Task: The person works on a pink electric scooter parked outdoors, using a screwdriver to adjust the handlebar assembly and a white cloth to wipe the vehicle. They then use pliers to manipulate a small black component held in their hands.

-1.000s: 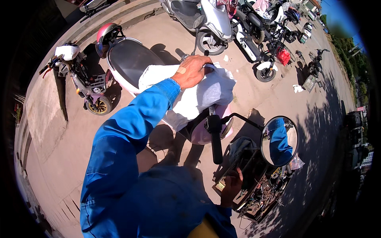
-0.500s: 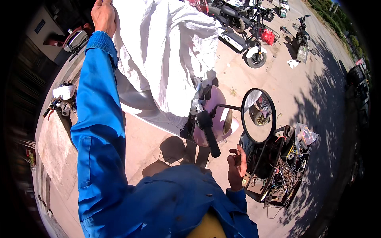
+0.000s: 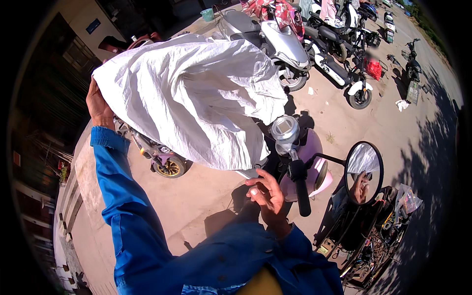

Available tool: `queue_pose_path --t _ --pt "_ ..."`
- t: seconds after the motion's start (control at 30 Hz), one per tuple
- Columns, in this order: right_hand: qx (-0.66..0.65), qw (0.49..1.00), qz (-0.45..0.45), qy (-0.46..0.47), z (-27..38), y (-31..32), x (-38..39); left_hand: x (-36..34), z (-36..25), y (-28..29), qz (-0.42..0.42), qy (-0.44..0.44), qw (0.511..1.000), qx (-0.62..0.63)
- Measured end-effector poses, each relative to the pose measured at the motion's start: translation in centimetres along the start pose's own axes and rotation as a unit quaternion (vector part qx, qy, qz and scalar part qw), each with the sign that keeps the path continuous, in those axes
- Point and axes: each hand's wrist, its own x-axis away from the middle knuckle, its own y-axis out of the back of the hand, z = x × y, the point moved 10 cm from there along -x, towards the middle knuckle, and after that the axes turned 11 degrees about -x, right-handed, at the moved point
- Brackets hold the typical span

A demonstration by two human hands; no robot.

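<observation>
My left hand (image 3: 100,105) holds up the left edge of a large white sheet (image 3: 182,103), its fingers partly hidden behind the fabric. The crumpled sheet spreads in the air across the front of a pink scooter (image 3: 319,179) and hides much of it. My right hand (image 3: 268,199) is open just below the sheet's lower edge, its fingers apart and loosely bent, with nothing in them. Beside it are the scooter's black handlebar grip (image 3: 303,196) and round silver gauge (image 3: 285,129). A round black-rimmed mirror (image 3: 364,172) sticks out to the right and reflects a hand.
An open toolbox (image 3: 373,246) full of loose tools stands at the lower right. Several parked scooters, among them a silver one (image 3: 285,44), line the far side. A small two-wheeler with a yellow wheel (image 3: 169,167) stands beyond my left forearm. Concrete steps (image 3: 73,206) run along the left.
My left hand has moved lower and leftward with the sheet, uncovering the scooter's gauge. My right hand has risen from beside the grip toward the sheet's lower edge. The view has shifted.
</observation>
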Motion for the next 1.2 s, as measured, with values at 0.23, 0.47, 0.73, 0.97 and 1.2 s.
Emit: queue_pose_path --t 0.23,0.47,0.73,0.97,1.2 --pt "-0.491 0.855 -0.144 -0.088 -11.6 -1.5 -17.7 2.5 1.3 9.3 0.009 0.080 0.995 0.057" --pt "-0.395 0.904 -0.121 -0.110 -12.9 -4.9 -25.7 8.0 8.4 27.8 -0.043 0.159 0.984 0.074" --pt "0.117 0.990 0.053 -0.058 -18.2 -6.1 -31.5 13.9 12.3 35.3 -0.037 0.219 0.967 -0.123" --pt "-0.259 0.923 0.146 -0.246 -10.6 -34.2 -34.9 16.4 -2.6 42.1 -0.323 -0.045 0.490 -0.808" --pt "-0.235 0.900 0.357 -0.088 -8.4 -45.7 -30.3 17.8 7.3 15.6 -0.104 -0.052 0.709 -0.696"
